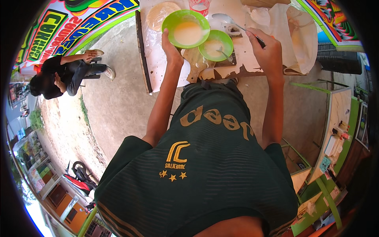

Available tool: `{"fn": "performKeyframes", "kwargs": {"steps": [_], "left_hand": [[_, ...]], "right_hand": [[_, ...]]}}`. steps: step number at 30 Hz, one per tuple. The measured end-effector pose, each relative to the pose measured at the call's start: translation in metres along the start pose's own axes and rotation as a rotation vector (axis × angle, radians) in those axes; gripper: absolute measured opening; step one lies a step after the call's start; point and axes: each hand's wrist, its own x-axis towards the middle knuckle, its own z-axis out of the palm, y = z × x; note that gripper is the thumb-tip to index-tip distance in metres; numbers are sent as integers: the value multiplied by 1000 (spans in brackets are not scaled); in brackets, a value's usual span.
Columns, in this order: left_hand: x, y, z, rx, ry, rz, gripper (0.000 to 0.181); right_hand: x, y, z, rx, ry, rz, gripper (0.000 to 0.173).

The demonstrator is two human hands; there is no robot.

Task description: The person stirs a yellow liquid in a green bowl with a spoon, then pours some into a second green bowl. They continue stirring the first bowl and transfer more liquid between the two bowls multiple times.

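My left hand (172,50) grips the rim of a green bowl (166,22) that holds a pale cream-coloured liquid (188,33). The bowl is raised over the table and tilted a little. In my right hand (268,49) is a large metal spoon (222,18), its bowl end pointing left, just right of the raised bowl. A second green bowl (226,38) sits below and partly behind the first. It contains pale batter-like liquid and a small metal spoon (224,54) leaning on its rim. Under it lies a worn brown board (195,63).
A stack of thin round wrappers (155,17) in clear plastic lies at the table's back left. Beside it stands a red-and-clear plastic cup (200,6). Crumpled white paper (276,20) covers the right side. A seated person (50,74) is off to the left.
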Motion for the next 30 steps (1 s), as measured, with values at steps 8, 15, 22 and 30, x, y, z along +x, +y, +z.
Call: {"fn": "performKeyframes", "kwargs": {"steps": [8,15,22,30], "left_hand": [[0,0,0,2,-38,-5,52],[4,-6,-5,4,-38,-1,53],[6,-6,-5,-3,-42,-8,53],[4,-3,-3,30,-6,-27,55]], "right_hand": [[1,-2,1,1,-6,-11,21],[0,0,0,-1,2,-24,21],[0,6,-1,-18,22,-43,21],[3,8,-7,-25,55,-47,20]]}}
